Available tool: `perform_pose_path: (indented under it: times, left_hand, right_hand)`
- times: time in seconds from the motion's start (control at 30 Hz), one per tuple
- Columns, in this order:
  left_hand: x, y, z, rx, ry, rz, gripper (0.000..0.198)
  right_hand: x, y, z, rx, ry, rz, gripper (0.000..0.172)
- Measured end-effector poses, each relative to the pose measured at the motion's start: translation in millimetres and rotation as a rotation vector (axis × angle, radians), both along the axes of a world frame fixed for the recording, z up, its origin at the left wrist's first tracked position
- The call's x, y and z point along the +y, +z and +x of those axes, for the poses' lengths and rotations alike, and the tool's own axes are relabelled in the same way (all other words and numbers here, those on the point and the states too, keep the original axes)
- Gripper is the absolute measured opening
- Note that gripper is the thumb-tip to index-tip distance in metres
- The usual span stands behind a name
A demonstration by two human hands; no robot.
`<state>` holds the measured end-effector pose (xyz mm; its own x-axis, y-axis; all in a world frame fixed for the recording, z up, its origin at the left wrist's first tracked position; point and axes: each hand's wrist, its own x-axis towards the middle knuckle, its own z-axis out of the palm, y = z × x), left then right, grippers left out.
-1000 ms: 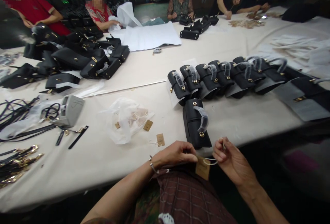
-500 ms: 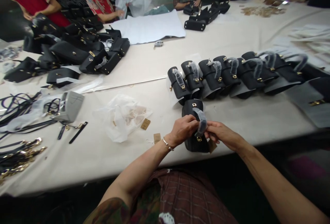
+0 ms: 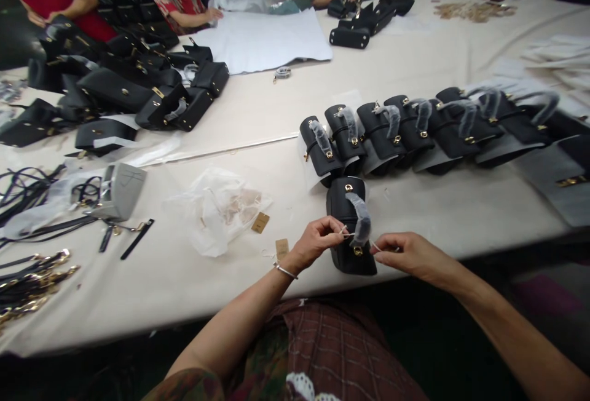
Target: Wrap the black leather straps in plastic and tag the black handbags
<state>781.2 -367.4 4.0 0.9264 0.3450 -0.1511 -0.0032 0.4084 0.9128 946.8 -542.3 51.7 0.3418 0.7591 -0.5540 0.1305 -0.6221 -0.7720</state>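
A black handbag [image 3: 343,207] stands at the table's front edge, its handle [image 3: 361,219] wrapped in clear plastic and fixed with gold fittings. My left hand [image 3: 318,242], with a bracelet at the wrist, pinches a thin white string [image 3: 349,234] on the bag's left side. To the right of the handle, my right hand [image 3: 405,254] pinches a white string end [image 3: 375,245]. The string passes by the lower part of the handle. Two brown tags lie left of my hands, one [image 3: 260,222] beside a crumpled plastic bag [image 3: 216,210] and one [image 3: 281,249] near my left wrist.
Several black bags [image 3: 382,130] stand in a row behind. A pile of black bags [image 3: 120,90] lies back left. Black straps [image 3: 34,204], a grey holder [image 3: 120,192] and gold-clasped straps [image 3: 37,284] lie at left. People work across the table [image 3: 258,112].
My hands have moved apart, the left to the left and the right to the right. White string now shows between my fingers. The view has shifted slightly.
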Motion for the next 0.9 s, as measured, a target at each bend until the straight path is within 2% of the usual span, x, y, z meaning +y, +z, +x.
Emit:
perform_pose_path:
  times: [0.1, 0.17, 0.23, 0.3, 0.37, 0.43, 0.5, 0.6, 0.77, 0.9]
  left_hand:
    - [-2, -4.3, -4, -0.023, -0.037, -0.231, 0.023]
    - [-2, -5.1, -4, -0.013, -0.063, -0.238, 0.026]
    - [0, -5.0, -5, 0.025, -0.096, -0.150, 0.029]
    - [1, -5.4, -9, 0.055, -0.141, -0.047, 0.033]
    - [0, -7.2, -15, 0.061, -0.178, 0.022, 0.036]
    - [-3, -9.7, -23, 0.047, -0.193, 0.026, 0.038]
    - [-8, -11.8, -30, 0.029, -0.186, -0.026, 0.039]
    - [-13, -12.8, -37, 0.010, -0.144, -0.130, 0.043]
    - [-11, -12.9, -35, 0.020, 0.032, -0.228, 0.046]
    - [-9, -13.6, -33, 0.025, 0.020, -0.204, 0.047]
  right_hand:
    - [-3, 0.9, -9, -0.046, 0.031, -0.018, 0.021]
    - [-3, 3.3, -12, -0.083, 0.056, 0.013, 0.027]
    - [-1, 6.2, -14, -0.136, 0.074, 0.038, 0.031]
    - [0, 7.4, -18, -0.083, -0.015, 0.014, 0.035]
    - [0, 5.3, -25, 0.081, -0.204, -0.008, 0.041]
    - [-1, 0.1, -36, 0.245, -0.401, 0.011, 0.046]
    - [-1, -6.0, -47, 0.319, -0.522, 0.044, 0.046]
    - [0, -11.7, -57, 0.305, -0.557, 0.049, 0.046]
    - [3, -10.9, -58, 0.334, -0.540, 0.061, 0.044]
    - [7, -12.2, -58, 0.403, -0.569, 0.078, 0.043]
